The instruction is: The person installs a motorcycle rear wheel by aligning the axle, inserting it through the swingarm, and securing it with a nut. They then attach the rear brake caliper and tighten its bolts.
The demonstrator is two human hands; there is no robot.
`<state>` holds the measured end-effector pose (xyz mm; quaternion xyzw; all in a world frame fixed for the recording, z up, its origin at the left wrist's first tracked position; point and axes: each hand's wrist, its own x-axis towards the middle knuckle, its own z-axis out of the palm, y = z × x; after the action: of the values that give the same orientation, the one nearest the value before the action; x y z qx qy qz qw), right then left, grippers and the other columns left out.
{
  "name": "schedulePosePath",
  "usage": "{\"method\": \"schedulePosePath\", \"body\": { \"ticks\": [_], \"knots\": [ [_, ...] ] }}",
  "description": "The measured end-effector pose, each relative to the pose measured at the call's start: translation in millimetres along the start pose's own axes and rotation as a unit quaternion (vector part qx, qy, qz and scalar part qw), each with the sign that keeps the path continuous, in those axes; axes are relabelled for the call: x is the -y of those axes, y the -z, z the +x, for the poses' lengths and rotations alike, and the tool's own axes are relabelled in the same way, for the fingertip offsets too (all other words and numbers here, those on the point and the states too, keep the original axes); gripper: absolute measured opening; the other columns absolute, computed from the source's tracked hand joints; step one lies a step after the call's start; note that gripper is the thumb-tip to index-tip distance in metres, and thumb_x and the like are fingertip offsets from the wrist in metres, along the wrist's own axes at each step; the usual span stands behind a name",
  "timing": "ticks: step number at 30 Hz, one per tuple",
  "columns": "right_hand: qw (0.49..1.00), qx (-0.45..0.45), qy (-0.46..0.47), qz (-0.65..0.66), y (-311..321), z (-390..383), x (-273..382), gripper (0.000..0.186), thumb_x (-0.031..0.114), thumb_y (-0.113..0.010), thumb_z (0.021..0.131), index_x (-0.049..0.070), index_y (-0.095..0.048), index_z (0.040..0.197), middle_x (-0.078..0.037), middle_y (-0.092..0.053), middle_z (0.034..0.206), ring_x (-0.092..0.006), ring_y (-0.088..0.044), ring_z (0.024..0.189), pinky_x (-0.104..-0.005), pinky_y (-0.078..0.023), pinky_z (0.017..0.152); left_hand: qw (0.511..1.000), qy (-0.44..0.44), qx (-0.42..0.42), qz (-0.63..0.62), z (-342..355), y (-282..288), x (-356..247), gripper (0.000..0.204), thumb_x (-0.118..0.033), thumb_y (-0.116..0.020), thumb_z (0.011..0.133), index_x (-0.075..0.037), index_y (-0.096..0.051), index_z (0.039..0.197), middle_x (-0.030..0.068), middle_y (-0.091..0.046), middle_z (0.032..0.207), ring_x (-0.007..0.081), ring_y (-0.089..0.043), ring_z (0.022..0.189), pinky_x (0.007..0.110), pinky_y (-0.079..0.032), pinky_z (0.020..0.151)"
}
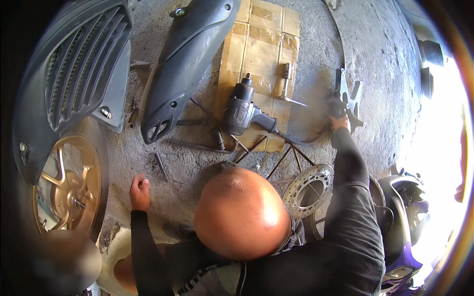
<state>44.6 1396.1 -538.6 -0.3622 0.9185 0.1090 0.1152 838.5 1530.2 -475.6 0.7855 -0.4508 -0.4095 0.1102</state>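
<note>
Out to the right, my right hand is closed on a dark metal bracket with several arms, which rests on the concrete. Low on the left, my left hand hovers with its fingers curled in, and nothing shows in them. A short dark metal rod lies just beyond it. Between the hands, a black impact wrench with a socket on its nose lies on a flattened cardboard sheet. Beside the wrench is a metal socket tool with a thin bar.
A dark muffler with a cover and a grey vented panel fill the far left. Below the panel stands a gold wheel. A perforated brake disc leans near my bare knee. Motorcycle parts stand at right.
</note>
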Motion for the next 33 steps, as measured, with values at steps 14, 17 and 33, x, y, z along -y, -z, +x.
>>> {"method": "schedulePosePath", "body": {
  "ticks": [14,17,33],
  "knots": [
    [0.767,0.099,-0.039,0.633,132.7,-111.6,38.7,0.049,0.037,-0.07,0.085,-0.001,-0.061,0.115,-0.011,-0.066,0.104,-0.0204,-0.065,0.09,-0.0366,-0.054,0.074,0.977,-0.119,0.034,-0.175,-1.8,7.2,-141.6,0.029,-0.016,-0.054,0.095,0.0,-0.056,0.119,0.0097,-0.064,0.104,0.0166,-0.06,0.097,0.03,-0.048,0.086],
    [0.688,0.069,0.066,0.719,151.0,-167.2,86.3,0.039,0.031,-0.065,0.09,0.003,-0.06,0.116,-0.008,-0.066,0.106,-0.0227,-0.065,0.09,-0.0379,-0.054,0.075,0.959,-0.187,0.044,-0.208,-13.6,12.3,-200.8,0.029,-0.016,-0.055,0.095,0.0,-0.056,0.12,0.0102,-0.065,0.106,0.0171,-0.061,0.098,0.031,-0.048,0.087],
    [0.564,0.321,0.068,0.758,276.5,-379.3,314.2,0.025,0.033,-0.064,0.091,0.008,-0.058,0.095,-0.005,-0.058,0.078,-0.0198,-0.057,0.065,-0.0399,-0.054,0.065,0.9,-0.436,-0.009,0.018,-62.3,68.2,-322.3,0.101,-0.057,-0.072,0.076,0.007,-0.028,0.14,0.0317,-0.045,0.133,0.0411,-0.047,0.124,0.042,-0.04,0.103]
  ]
}}
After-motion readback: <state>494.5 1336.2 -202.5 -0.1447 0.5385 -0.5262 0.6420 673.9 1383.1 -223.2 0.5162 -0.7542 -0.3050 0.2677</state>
